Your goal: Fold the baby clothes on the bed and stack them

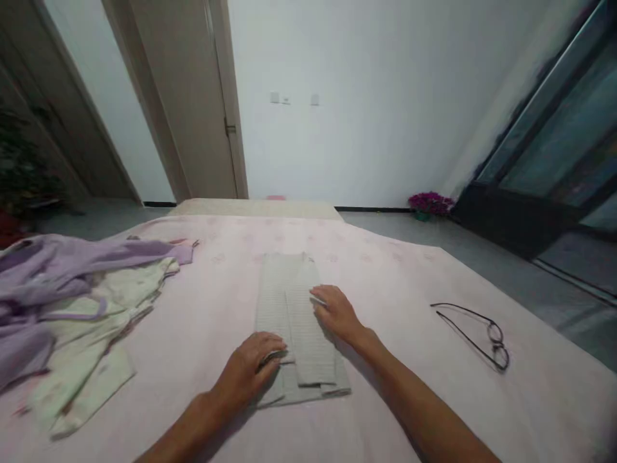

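A pale grey-green ribbed top (282,289) lies in a long, narrow folded shape on the pink bed sheet (202,360). One long strip of it, which looks like a sleeve (311,347), lies lengthwise over the body. At its left side, my left hand (253,366) curls its fingers around a folded bit of the cloth. Higher up on the right edge is my right hand (337,312), closed with the fingertips on a small fold of the same top. The undersides of both hands are hidden.
At the left lie a purple garment (53,270) and a cream patterned garment (116,299) in a loose heap. Black-framed glasses (496,347) rest on the sheet at the right. Beyond the bed stand a door (186,96) and a pot of magenta flowers (429,202).
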`<state>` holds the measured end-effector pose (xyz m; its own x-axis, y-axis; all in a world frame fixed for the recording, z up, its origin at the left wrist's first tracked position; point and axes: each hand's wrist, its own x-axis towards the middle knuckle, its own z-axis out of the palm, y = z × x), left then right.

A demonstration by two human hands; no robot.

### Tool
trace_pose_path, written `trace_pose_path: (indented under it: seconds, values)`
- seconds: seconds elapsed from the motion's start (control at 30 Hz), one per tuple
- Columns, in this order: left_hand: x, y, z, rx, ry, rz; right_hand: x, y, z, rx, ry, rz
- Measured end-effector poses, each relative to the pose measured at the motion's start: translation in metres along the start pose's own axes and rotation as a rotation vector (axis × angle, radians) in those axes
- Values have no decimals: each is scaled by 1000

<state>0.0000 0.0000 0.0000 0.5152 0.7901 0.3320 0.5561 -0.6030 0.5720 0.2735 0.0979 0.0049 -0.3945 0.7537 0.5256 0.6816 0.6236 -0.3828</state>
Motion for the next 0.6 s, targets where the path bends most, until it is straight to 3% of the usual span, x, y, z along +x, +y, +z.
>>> trace_pose_path:
  seconds: [0.17,0.33,0.47,0.6]
  values:
    - [-1,12,9,129,21,39,-10,-14,4,-31,-23,39]
    - [-1,15,12,160,15,27,29,-16,9,-85,-108,91]
    - [-3,15,13,160,8,16,59,-17,21,-151,-262,24]
    - [-3,14,14,161,7,23,71,-19,37,-310,-396,-26]
